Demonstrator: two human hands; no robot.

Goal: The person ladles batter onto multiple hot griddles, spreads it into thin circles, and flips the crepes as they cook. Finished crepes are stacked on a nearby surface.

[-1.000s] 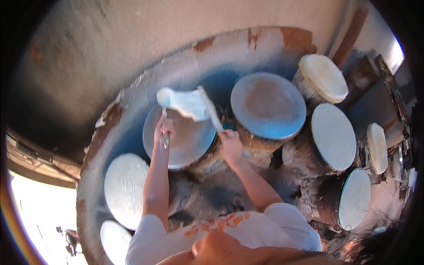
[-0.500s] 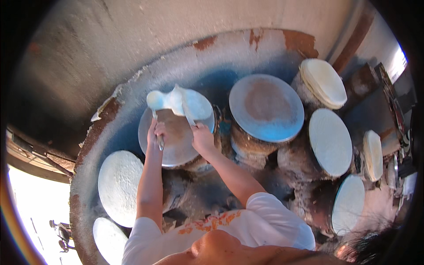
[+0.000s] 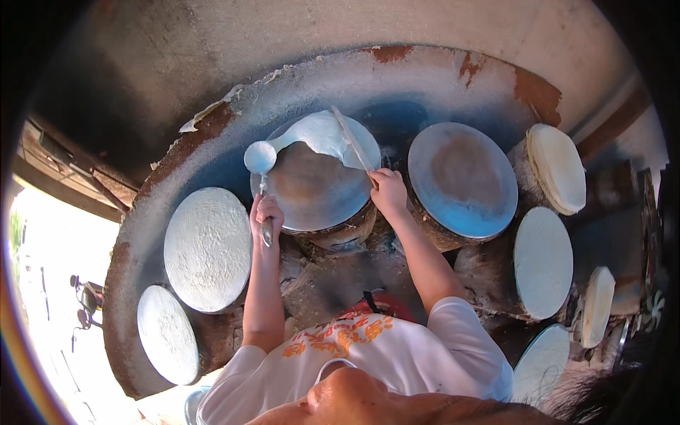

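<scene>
My left hand is closed round the metal handle of a ladle, whose round, white-coated head rests at the upper left edge of the middle round griddle. My right hand grips a long flat spatula, angled across white batter that lies in an uneven band over the back of that griddle. The griddle's front and centre show bare, browned metal. Beside my right hand is a second bare griddle with a brown middle.
Other drums bear white rounds to either side. Stacks of pale rounds stand at the right. A curved, rusty rim wraps round the griddles. Bright daylight shows at the lower left.
Since half a second ago, my right hand has moved rightward with the spatula, farther from my left hand, and the batter's shape over the griddle's back has changed. The view has also shifted.
</scene>
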